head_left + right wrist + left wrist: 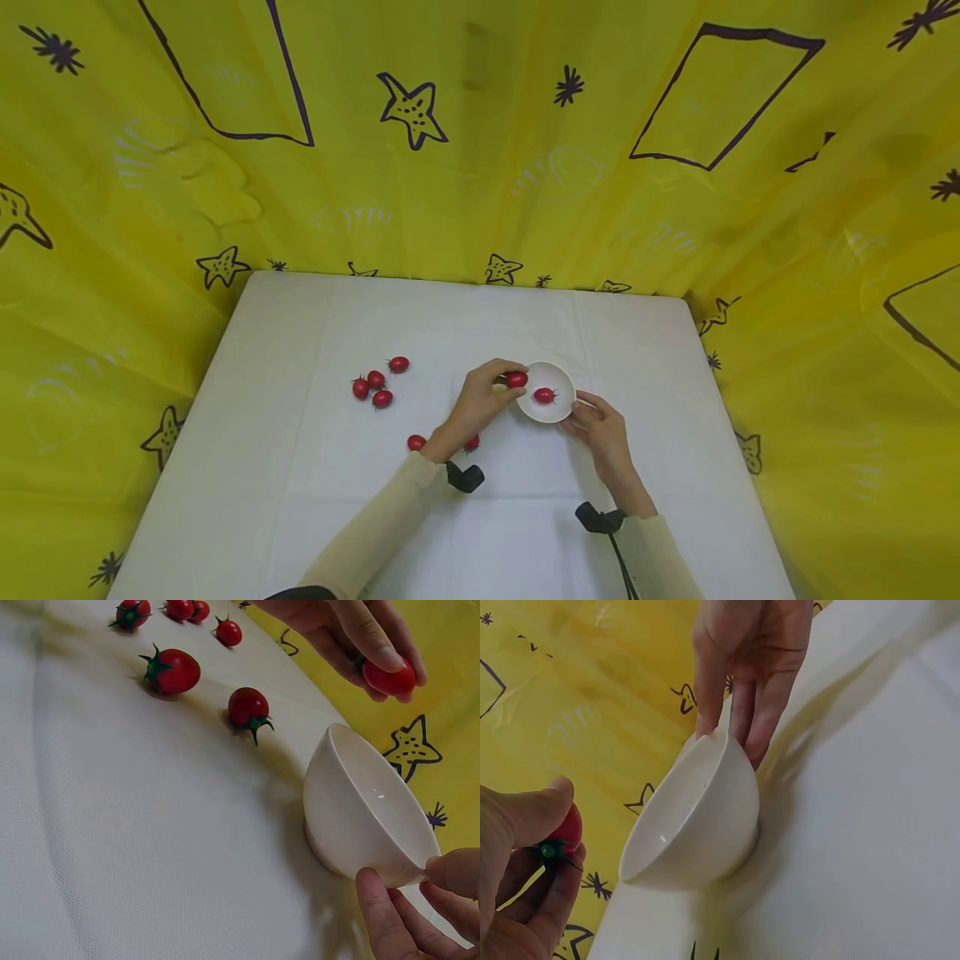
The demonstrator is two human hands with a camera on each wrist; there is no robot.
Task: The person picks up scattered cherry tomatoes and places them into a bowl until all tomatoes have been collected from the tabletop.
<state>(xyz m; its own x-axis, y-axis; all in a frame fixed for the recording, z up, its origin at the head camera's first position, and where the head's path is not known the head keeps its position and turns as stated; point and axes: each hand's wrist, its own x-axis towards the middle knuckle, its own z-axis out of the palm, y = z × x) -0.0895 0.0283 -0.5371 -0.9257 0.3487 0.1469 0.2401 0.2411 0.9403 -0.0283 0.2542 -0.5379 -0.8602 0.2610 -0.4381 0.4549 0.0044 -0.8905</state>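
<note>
My left hand (pixel 480 393) pinches a red cherry tomato (pixel 517 379) between thumb and fingers, at the left rim of a small white bowl (pixel 533 410). Its green stem end (pixel 548 852) shows in the left wrist view. Inside the bowl lies another cherry tomato (pixel 544 396); the bowl's wall hides it from both wrist cameras. On the bowl's right side my right hand (pixel 606 435) holds the rim, thumb on top and fingers against the outer wall (pixel 349 825). The bowl stands on the white table.
Left of the hands, several loose cherry tomatoes (pixel 382 398) lie on the white-covered table (pixel 360 533). Two more, a left one (pixel 416 442) and a right one (pixel 472 442), lie by the left wrist. A yellow patterned curtain (pixel 480 183) surrounds the table's back and sides.
</note>
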